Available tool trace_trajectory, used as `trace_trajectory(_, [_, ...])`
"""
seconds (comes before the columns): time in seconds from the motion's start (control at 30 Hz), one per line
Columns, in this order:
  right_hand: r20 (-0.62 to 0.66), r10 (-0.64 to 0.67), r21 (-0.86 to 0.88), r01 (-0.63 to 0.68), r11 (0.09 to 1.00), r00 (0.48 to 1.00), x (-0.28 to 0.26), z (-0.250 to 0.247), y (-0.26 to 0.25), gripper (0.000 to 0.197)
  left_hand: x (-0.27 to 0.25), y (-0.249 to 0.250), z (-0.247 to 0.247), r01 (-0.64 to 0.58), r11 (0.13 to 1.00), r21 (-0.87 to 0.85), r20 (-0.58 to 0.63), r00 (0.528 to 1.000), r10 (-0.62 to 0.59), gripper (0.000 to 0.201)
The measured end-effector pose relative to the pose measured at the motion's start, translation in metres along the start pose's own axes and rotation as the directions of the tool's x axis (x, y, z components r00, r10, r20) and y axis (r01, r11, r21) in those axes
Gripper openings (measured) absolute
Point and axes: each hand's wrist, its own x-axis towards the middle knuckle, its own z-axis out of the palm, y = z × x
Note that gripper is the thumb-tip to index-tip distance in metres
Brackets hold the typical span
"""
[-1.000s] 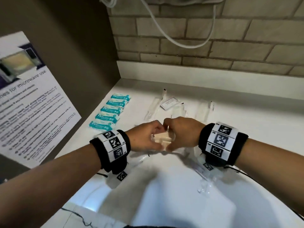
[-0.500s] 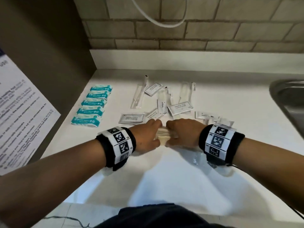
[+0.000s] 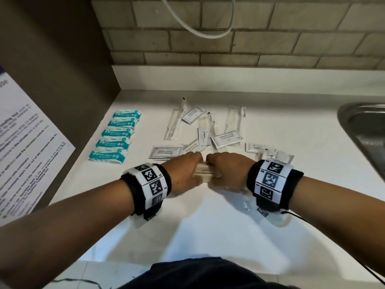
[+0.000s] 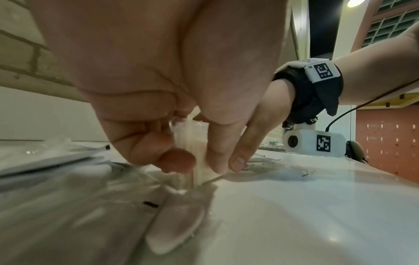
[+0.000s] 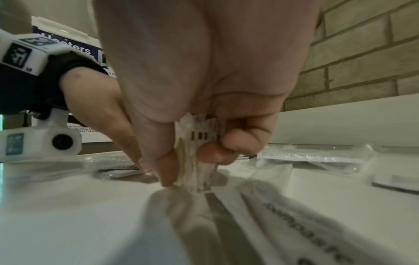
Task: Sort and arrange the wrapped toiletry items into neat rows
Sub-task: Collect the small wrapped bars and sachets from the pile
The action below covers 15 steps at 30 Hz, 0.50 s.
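Five teal packets (image 3: 114,136) already sit in a neat row at far left. Both hands, left hand (image 3: 183,174) and right hand (image 3: 227,172), pinch a bundle of clear-wrapped sticks (image 3: 205,174); the white sachets (image 3: 227,139) beyond lie scattered, unsorted.

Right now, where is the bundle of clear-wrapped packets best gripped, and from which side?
By its two short ends, one from each side: the bundle of clear-wrapped packets stands on edge on the counter, and the left hand and right hand pinch those ends.
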Motion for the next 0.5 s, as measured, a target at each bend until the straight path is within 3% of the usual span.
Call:
trace_trajectory(0.07, [-0.017,-0.010,-0.023,0.009,1.000,1.000,0.000,-0.002,0.000,0.023,0.001,-0.002,-0.002,-0.020,0.999,0.040,-0.001,1.000,0.020,0.035])
trace_trajectory(0.2, [-0.003,0.013,0.053,-0.013,0.999,1.000,0.002,0.003,0.000,0.033,0.001,-0.002,0.003,-0.030,1.000,0.002,-0.017,0.999,0.030,0.043])
trace_trajectory(0.5, [0.006,-0.006,0.043,0.005,0.999,1.000,0.007,0.010,0.004,0.027,0.002,0.001,0.007,-0.043,0.999,0.018,0.004,0.999,0.043,0.047])
